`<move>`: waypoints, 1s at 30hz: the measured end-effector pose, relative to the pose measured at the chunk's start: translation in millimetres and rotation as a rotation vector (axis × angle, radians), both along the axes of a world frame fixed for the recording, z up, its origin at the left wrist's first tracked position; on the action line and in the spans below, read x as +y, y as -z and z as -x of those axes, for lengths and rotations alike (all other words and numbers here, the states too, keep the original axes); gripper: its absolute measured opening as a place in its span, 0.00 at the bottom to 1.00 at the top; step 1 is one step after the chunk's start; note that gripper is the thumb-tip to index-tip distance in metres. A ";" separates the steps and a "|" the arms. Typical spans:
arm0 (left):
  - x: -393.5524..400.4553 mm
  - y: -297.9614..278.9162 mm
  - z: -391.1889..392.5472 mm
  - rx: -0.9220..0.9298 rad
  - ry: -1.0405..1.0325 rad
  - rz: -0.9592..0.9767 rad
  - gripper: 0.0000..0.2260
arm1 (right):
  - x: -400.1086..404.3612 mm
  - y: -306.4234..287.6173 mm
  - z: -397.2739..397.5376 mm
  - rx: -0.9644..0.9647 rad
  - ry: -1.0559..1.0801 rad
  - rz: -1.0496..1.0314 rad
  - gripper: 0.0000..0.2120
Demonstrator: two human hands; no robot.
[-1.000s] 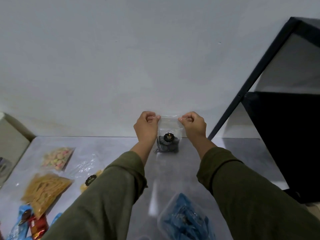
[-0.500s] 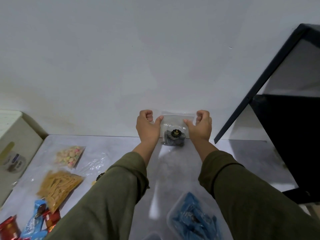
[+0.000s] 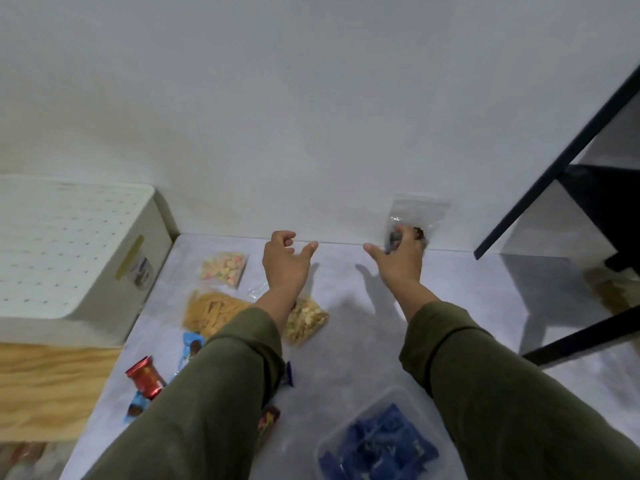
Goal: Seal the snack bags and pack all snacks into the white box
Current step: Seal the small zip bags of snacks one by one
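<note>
A pale grey tabletop [image 3: 346, 341] runs up to a plain white wall in my view. At nine o'clock sits the white box [image 3: 65, 251], its dotted lid on, resting on a wooden board [image 3: 45, 386]. Moving right, I see a bag of pastel candies [image 3: 223, 268] at about ten o'clock of the left hand's wrist, a bag of yellow sticks [image 3: 213, 313] below it, and a bag of pale nuts [image 3: 304, 320] partly under the left forearm. Red and blue wrapped snacks [image 3: 145, 375] lie toward seven o'clock.

My left hand [image 3: 284, 265] hangs above the table, fingers loosely curled, thumb out toward three o'clock, holding nothing. The forearm in an olive sleeve [image 3: 225, 393] reaches toward twelve o'clock.

My right hand [image 3: 398, 261] is well apart from the left, thumb pointing to nine o'clock, its fingers curled round the lower part of a small clear snack bag [image 3: 419, 211] with dark pieces inside. The bag stands upright near the wall, long axis vertical, top edge at twelve o'clock; I cannot tell if the top is sealed.

At five o'clock lies a clear tub of blue packets [image 3: 377, 448]. A black shelf frame [image 3: 554, 168] fills the right edge.
</note>
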State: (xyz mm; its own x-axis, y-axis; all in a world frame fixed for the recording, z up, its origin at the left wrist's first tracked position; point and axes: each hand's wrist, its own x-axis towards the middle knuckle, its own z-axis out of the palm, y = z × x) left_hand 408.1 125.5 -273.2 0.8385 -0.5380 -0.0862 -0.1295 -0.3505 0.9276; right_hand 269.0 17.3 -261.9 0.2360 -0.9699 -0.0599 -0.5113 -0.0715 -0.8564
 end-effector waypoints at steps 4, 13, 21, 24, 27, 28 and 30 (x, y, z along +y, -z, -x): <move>57.3 31.7 -28.0 0.016 0.038 -0.176 0.23 | 60.6 25.6 -27.7 0.056 -0.180 -0.072 0.31; 78.1 81.3 -53.9 -0.145 0.151 -0.402 0.21 | 85.6 84.6 -76.9 0.232 -0.402 -0.063 0.30; 45.3 98.9 -66.4 -0.284 0.165 -0.583 0.23 | 63.7 110.4 -111.9 0.322 -0.470 -0.083 0.31; 36.2 101.6 -69.5 -0.298 0.172 -0.641 0.20 | 55.6 111.1 -114.4 0.296 -0.483 -0.115 0.31; 29.8 98.9 -70.2 -0.292 0.141 -0.603 0.13 | 47.8 107.0 -113.7 0.257 -0.491 -0.159 0.30; 28.5 97.3 -69.3 -0.262 0.130 -0.573 0.11 | 45.2 104.4 -112.4 0.239 -0.496 -0.162 0.30; 25.8 90.9 -67.1 -0.228 0.137 -0.532 0.09 | 40.2 94.6 -109.2 0.206 -0.506 -0.139 0.27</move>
